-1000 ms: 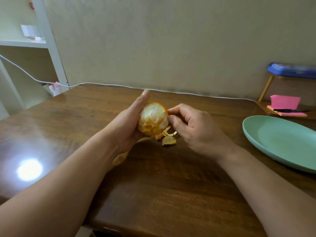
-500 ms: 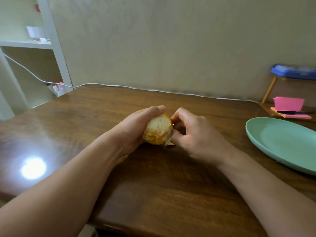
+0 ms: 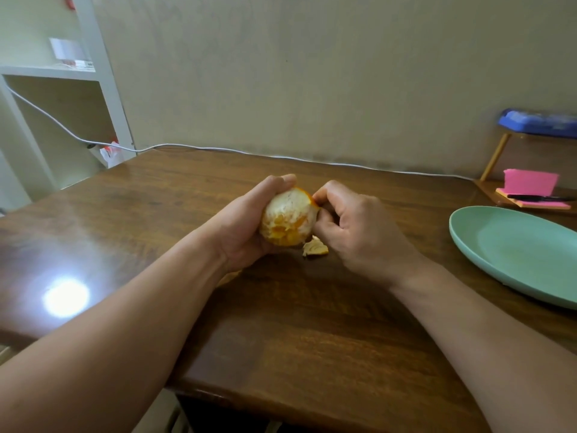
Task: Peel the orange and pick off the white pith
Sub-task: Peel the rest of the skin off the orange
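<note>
**Item:** orange (image 3: 288, 218), mostly stripped. White pith covers its upper face and torn, juicy flesh shows low on the near face. A strip of rind (image 3: 307, 195) clings along its far right edge.

**Hazards, as judged:**
- The flesh is broken open on the near side, so a tight squeeze from the holding hand would likely burst segments and wet the desk (image 3: 312, 323).
- A hard tug on the strip of rind could tear flesh away with it instead of lifting clean.
- The pith looks thin and close-stuck, so it may come off in crumbs and need many small picks.
- Juice on the fingers could let the fruit slip and roll toward the near edge.

**Position:** the orange is at the middle of the desk, between the two hands. Whether it rests on the wood or hangs just over it cannot be told.
- Left hand (image 3: 246, 223): grips the orange from the left and beneath, with fingers curled over its far top.
- Right hand (image 3: 352, 226): touches the orange from the right, fingers curled in, with forefinger and thumb pinching at the strip of rind.

**Nearby:**
- Peel scrap (image 3: 315, 247): on the desk, just below the fruit and beside the right hand.
- Green plate (image 3: 512, 254): well apart, at the right
</note>
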`<action>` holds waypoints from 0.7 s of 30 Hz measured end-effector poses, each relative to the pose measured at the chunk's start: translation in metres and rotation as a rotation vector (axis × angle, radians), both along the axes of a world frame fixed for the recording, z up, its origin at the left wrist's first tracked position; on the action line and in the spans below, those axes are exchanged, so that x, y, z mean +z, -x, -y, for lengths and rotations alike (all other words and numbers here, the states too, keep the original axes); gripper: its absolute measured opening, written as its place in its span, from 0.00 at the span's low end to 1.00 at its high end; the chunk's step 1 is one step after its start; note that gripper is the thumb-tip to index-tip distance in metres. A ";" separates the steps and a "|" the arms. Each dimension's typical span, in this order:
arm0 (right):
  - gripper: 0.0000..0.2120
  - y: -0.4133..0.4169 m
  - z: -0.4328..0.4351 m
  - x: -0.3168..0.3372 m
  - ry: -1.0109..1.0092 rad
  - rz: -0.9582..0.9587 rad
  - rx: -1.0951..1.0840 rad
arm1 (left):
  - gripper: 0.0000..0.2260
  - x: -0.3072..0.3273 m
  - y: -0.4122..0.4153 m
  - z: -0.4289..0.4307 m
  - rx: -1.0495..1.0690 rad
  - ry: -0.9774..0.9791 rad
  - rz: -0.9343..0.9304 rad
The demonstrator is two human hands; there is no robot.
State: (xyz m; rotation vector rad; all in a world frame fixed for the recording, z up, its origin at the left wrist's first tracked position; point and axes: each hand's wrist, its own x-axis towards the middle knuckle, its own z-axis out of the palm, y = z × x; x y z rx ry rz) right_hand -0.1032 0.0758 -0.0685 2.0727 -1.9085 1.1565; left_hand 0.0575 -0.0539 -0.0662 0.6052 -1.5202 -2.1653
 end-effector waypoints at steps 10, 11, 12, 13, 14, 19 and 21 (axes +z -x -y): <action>0.06 0.007 -0.001 0.001 -0.102 0.148 -0.003 | 0.21 -0.003 0.004 0.005 0.044 0.051 -0.056; 0.05 0.008 -0.001 0.001 -0.096 0.118 -0.016 | 0.21 -0.003 0.004 0.005 0.044 0.065 -0.044; 0.05 0.009 0.000 0.000 -0.094 0.099 -0.025 | 0.22 -0.004 0.005 0.005 0.040 0.076 -0.032; 0.06 0.009 0.001 -0.001 -0.094 0.092 -0.028 | 0.22 -0.005 0.006 0.005 0.035 0.082 -0.020; 0.06 0.010 0.001 -0.001 -0.089 0.097 -0.028 | 0.24 -0.005 0.007 0.005 0.031 0.082 -0.011; 0.06 0.011 0.002 -0.003 -0.069 0.223 -0.008 | 0.22 -0.005 0.007 0.007 0.001 0.062 -0.031; 0.05 0.010 0.003 -0.003 -0.087 0.366 0.017 | 0.21 -0.004 0.005 0.006 -0.031 0.036 -0.042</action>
